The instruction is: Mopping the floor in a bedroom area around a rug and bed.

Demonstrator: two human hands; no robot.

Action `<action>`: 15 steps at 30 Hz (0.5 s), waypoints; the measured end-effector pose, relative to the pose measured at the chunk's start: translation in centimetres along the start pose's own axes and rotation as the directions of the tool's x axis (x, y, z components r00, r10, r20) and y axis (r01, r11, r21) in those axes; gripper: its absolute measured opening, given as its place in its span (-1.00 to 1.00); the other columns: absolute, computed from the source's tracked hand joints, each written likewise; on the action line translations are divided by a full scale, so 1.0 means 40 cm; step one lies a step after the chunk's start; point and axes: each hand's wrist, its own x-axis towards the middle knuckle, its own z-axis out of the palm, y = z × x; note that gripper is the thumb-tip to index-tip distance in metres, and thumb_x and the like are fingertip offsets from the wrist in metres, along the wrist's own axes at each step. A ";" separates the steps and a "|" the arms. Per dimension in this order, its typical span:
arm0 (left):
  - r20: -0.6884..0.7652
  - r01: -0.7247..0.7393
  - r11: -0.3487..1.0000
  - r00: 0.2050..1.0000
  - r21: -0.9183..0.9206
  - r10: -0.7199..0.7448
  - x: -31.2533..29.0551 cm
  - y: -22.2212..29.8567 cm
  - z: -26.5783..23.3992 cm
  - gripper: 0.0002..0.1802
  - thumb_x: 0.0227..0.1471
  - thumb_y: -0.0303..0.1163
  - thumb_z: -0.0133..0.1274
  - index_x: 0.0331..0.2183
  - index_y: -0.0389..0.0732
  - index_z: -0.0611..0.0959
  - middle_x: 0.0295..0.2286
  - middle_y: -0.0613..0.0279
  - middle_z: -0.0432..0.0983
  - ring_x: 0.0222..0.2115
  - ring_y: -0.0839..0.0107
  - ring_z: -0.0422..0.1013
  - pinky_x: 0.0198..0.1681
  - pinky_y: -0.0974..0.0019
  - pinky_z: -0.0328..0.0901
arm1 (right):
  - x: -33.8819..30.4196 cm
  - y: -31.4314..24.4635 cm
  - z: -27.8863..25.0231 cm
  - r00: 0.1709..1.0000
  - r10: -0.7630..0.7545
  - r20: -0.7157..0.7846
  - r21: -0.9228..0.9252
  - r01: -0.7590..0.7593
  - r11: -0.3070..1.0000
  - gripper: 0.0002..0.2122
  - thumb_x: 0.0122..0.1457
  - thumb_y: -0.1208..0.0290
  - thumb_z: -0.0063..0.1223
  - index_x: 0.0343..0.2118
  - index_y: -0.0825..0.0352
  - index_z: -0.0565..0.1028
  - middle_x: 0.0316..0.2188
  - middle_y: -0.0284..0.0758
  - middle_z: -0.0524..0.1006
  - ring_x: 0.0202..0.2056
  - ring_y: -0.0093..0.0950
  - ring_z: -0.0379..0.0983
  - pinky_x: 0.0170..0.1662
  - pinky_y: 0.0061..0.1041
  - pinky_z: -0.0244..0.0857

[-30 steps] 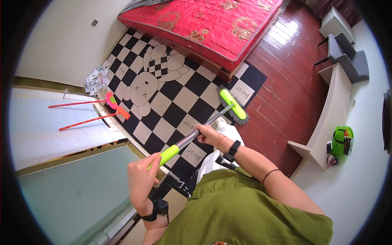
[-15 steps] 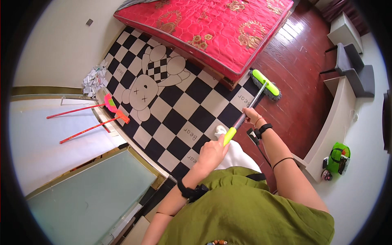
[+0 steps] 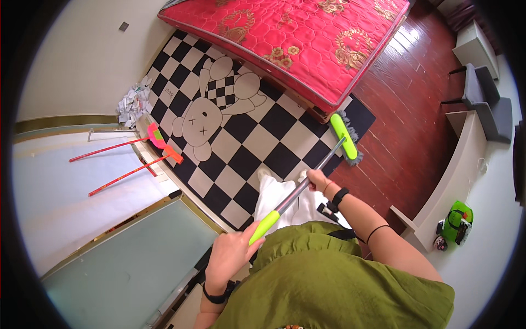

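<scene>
Left hand (image 3: pixel 233 253) is curled in a grip, rearward and leftward; right hand (image 3: pixel 316 180) grips farther forward, right arm (image 3: pixel 359 220) extended, angled inward.

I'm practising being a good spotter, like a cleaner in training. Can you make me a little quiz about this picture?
1. True or false: the right grip is nearer the mop head than the left grip is.

2. What colour is the part of the mop handle that the left grip holds?
A) pink
B) lime green
C) white

3. Fill in the gap: the patterned mattress is mostly ____.

Key: 1. True. 2. B. 3. Red.
</scene>
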 end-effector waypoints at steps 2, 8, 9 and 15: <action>0.028 -0.020 0.998 0.999 0.054 0.019 -0.034 -0.022 -0.046 -0.56 -0.07 -0.15 0.05 -0.14 -0.13 0.47 -0.73 0.17 0.41 -0.73 0.22 0.37 -0.67 0.25 0.24 | -0.045 0.011 0.067 0.998 0.034 -0.046 -0.047 -0.036 0.998 -0.85 -0.04 0.49 -0.27 -0.70 0.35 0.24 -0.80 -0.32 0.19 -0.84 -0.52 0.09 -0.82 -0.49 -0.07; 0.052 -0.207 0.978 0.977 0.016 0.206 -0.011 -0.123 -0.191 -0.54 -0.11 -0.08 0.09 -0.19 -0.13 0.52 -0.74 0.22 0.38 -0.73 0.27 0.35 -0.67 0.30 0.22 | -0.099 0.013 0.169 0.986 -0.039 0.163 0.115 0.020 0.993 -0.83 -0.02 0.40 -0.23 -0.69 0.27 0.21 -0.75 -0.37 0.13 -0.80 -0.60 -0.02 -0.78 -0.55 -0.16; 0.054 -0.223 0.975 0.974 0.024 0.221 0.001 -0.149 -0.202 -0.54 -0.11 -0.08 0.09 -0.19 -0.13 0.52 -0.74 0.22 0.38 -0.73 0.27 0.35 -0.67 0.30 0.22 | -0.088 0.013 0.181 0.993 -0.020 0.119 0.120 0.006 0.993 -0.83 -0.01 0.39 -0.23 -0.68 0.27 0.22 -0.74 -0.38 0.13 -0.80 -0.59 -0.02 -0.77 -0.55 -0.15; -0.212 -0.474 0.879 0.865 -0.052 0.454 0.073 -0.322 -0.235 -0.55 -0.23 -0.15 0.23 -0.25 -0.13 0.58 -0.70 0.28 0.39 -0.72 0.37 0.31 -0.66 0.38 0.20 | -0.006 -0.019 0.256 0.983 0.114 0.142 0.258 -0.148 0.955 -0.88 0.03 0.39 -0.16 -0.55 0.18 0.18 -0.73 -0.47 0.10 -0.76 -0.64 -0.07 -0.67 -0.59 -0.10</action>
